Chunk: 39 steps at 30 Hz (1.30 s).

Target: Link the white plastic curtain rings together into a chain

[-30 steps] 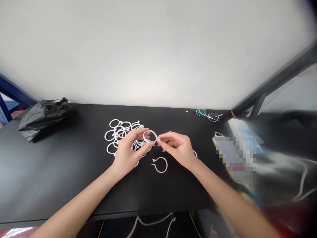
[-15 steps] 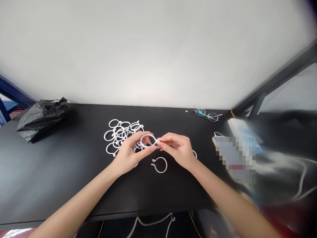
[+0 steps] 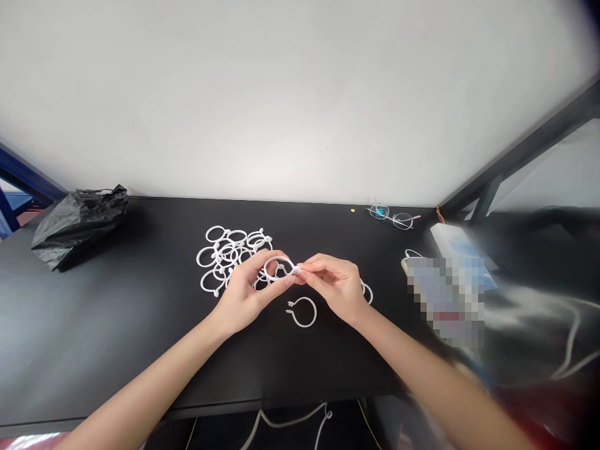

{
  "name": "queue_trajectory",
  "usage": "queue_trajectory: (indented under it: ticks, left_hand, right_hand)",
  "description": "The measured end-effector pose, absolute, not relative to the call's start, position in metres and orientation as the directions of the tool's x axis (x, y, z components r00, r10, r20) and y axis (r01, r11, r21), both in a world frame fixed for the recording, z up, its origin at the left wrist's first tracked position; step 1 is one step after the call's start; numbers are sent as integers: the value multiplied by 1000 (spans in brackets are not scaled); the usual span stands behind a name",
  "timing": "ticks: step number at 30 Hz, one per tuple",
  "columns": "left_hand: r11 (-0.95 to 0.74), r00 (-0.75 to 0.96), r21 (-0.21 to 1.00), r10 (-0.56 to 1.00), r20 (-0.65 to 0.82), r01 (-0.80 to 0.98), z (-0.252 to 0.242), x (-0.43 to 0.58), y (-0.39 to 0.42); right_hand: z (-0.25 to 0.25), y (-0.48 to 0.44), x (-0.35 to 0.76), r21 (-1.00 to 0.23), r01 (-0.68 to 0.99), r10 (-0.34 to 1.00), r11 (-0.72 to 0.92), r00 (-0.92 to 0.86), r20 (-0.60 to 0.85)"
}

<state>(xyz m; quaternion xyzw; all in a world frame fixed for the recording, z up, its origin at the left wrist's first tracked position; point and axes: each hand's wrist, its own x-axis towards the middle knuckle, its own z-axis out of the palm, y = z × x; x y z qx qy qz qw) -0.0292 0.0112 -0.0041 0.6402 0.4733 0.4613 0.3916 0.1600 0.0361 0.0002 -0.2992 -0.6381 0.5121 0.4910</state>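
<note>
A white ring (image 3: pixel 266 269) is held up between both hands over the black table. My left hand (image 3: pixel 253 284) curls round its left side, thumb in front and fingers behind. At the ring's right end, my right hand (image 3: pixel 335 282) pinches the small tabs between thumb and fingers. A pile of similar white rings (image 3: pixel 227 253) lies behind and left of my left hand. One separate ring (image 3: pixel 315 312), its ends apart, rests on the table below the hands. Another white ring (image 3: pixel 370 294) shows partly beside my right wrist.
On the black table (image 3: pixel 140 350) a crumpled black plastic bag (image 3: pixel 82 225) lies at the left. Glasses (image 3: pixel 391 217) sit at the back right. A white box (image 3: pixel 462 250), a blurred-out phone-like object (image 3: pixel 435 300) and cables (image 3: pixel 572 331) are at the right.
The held ring has shifted very slightly left and tilted a little with my hands. More of the ring beside my right wrist shows. The other things have not moved.
</note>
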Motion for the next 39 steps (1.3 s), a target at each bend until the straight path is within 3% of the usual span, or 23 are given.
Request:
queue_trajectory:
  ticks: [4,8,12,15,18,23,27,31,35,39]
  left_hand:
    - [-300,127,900,953,274,315,0,-29,11]
    - [-358,129,813,932,338,458,4,-31,15]
    - [-376,127,615,904,409,693,-2,-38,24]
    - [-352,159,422,890,427,836,-13,-41,27]
    - [-317,184,304,900,395,898,-22,-40,27]
    - [-322,209,257,898,386,911,-25,-39,25]
    - [-343,214,280,889,404,896,-21,-38,25]
    - [-417,214,406,862,459,813,-11,-35,23]
    - [-459,175,623,869,463,633,2,-31,17]
    - [-372,187,835,928,322,405,7,-27,9]
  right_hand:
    - [1,39,162,-950,-121,880,287,-358,312]
    - [9,49,173,-978,12,888,209,-421,184]
    - [15,55,181,-879,334,824,339,-556,107]
    - [11,52,180,-754,472,759,456,-648,53]
    - [7,49,176,-717,492,701,494,-713,-6]
    - [6,46,173,-713,482,682,509,-731,-8]
    - [8,44,173,-700,500,642,510,-763,-77]
    - [8,44,173,-690,508,656,515,-752,-63]
    - [12,47,175,-774,423,754,471,-649,104]
    - [14,46,173,-849,279,843,448,-449,297]
